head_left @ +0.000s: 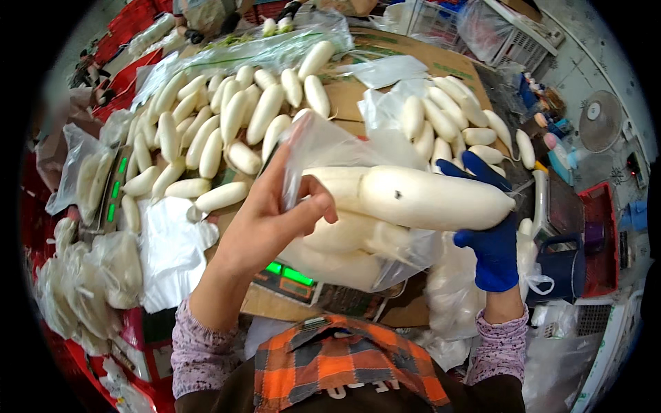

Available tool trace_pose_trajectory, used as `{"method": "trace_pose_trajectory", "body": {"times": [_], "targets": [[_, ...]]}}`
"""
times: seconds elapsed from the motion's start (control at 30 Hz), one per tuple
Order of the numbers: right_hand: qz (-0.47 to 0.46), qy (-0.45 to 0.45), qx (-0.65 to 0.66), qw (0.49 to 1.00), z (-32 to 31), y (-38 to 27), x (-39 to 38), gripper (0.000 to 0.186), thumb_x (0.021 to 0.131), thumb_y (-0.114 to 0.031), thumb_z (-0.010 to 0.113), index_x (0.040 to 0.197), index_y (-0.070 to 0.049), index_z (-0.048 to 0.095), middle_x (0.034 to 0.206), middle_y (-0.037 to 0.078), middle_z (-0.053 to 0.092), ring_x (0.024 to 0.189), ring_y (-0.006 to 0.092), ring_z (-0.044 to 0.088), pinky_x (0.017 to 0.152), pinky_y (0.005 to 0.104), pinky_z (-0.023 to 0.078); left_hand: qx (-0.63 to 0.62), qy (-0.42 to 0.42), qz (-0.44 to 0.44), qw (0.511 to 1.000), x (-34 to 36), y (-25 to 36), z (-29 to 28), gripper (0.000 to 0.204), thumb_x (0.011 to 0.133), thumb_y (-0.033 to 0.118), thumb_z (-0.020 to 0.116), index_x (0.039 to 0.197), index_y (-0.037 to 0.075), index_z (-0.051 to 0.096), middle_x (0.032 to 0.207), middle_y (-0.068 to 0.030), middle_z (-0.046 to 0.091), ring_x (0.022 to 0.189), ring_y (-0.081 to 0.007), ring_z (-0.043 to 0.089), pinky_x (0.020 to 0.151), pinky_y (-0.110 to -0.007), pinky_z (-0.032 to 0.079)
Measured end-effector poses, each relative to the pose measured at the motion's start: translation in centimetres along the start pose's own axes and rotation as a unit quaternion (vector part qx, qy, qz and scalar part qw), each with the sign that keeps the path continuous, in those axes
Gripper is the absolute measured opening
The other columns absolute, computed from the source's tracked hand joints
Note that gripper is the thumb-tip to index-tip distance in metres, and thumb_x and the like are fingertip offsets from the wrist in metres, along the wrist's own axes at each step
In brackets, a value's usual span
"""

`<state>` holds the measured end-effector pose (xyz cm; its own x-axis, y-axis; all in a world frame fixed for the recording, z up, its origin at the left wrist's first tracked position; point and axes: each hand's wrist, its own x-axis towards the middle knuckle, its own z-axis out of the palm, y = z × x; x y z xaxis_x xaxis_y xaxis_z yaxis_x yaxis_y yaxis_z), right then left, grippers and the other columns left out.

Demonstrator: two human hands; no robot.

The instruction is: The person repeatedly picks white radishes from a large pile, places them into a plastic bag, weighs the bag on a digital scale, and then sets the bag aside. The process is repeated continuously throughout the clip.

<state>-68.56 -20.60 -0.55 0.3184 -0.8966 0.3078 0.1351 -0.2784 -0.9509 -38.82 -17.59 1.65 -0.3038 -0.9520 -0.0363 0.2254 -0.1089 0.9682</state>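
Observation:
My bare left hand [282, 206] grips the mouth of a clear plastic bag [344, 138] with curled fingers. My right hand [487, 234], in a blue glove, grips the root end of a large white radish [434, 198] with a small dark mark. The radish lies level across the bag's opening. More radishes [336, 255] fill the bag, which is over a digital scale [289, 286] with green lit displays, partly hidden by it.
Piles of radishes [227, 117] [454, 113] cover cardboard [372, 48]. A second scale [113, 189], bagged radishes [103, 275] and white bags [172, 248] are on the left. A red basket [602, 261], blue jug [561, 268] and fan [599, 120] stand on the right.

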Motion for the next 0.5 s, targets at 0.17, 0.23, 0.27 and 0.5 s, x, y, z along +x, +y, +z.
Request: {"method": "trace_pose_trajectory", "body": {"times": [0.17, 0.23, 0.27, 0.5], "targets": [[0.099, 0.039, 0.012, 0.994, 5.1, 2.4, 0.9, 0.077, 0.063, -0.015, 0.087, 0.129, 0.001, 0.051, 0.125, 0.009, 0.058, 0.11, 0.0158, 0.055, 0.096, 0.0296, 0.045, 0.098, 0.049, 0.074, 0.991, -0.2, -1.4, -1.4, 0.083, 0.085, 0.012, 0.069, 0.15, 0.008, 0.017, 0.113, -0.0075, 0.054, 0.092, -0.0114, 0.052, 0.082, -0.025, 0.046], [0.104, 0.044, 0.059, 0.992, 6.0, 2.4, 0.9, 0.076, 0.064, -0.015, 0.086, 0.129, 0.0, 0.051, 0.126, 0.008, 0.057, 0.11, 0.0153, 0.055, 0.097, 0.0293, 0.044, 0.242, 0.033, 0.176, 0.954, 0.5, -3.1, -2.7, 0.09, 0.081, 0.013, 0.074, 0.149, 0.004, 0.016, 0.127, -0.0094, 0.047, 0.108, -0.0154, 0.049, 0.092, -0.028, 0.042], [0.103, 0.047, 0.082, 0.99, 6.3, 2.3, 0.7, 0.075, 0.065, -0.016, 0.086, 0.13, 0.0, 0.051, 0.126, 0.009, 0.057, 0.111, 0.0154, 0.055, 0.097, 0.0293, 0.044, 0.221, 0.018, 0.165, 0.961, 0.4, -3.2, -2.4, 0.095, 0.078, 0.012, 0.077, 0.149, 0.003, 0.015, 0.132, -0.0101, 0.043, 0.115, -0.0167, 0.045, 0.096, -0.029, 0.04], [0.114, 0.039, 0.055, 0.991, 7.2, 1.9, 0.4, 0.079, 0.068, -0.028, 0.083, 0.132, 0.001, 0.047, 0.13, 0.012, 0.054, 0.111, 0.0191, 0.057, 0.095, 0.0314, 0.048, 0.076, -0.007, 0.119, 0.99, 0.5, -3.7, -1.2, 0.112, 0.068, 0.009, 0.084, 0.15, 0.002, 0.008, 0.142, -0.011, 0.035, 0.126, -0.0176, 0.038, 0.104, -0.032, 0.035]]}}
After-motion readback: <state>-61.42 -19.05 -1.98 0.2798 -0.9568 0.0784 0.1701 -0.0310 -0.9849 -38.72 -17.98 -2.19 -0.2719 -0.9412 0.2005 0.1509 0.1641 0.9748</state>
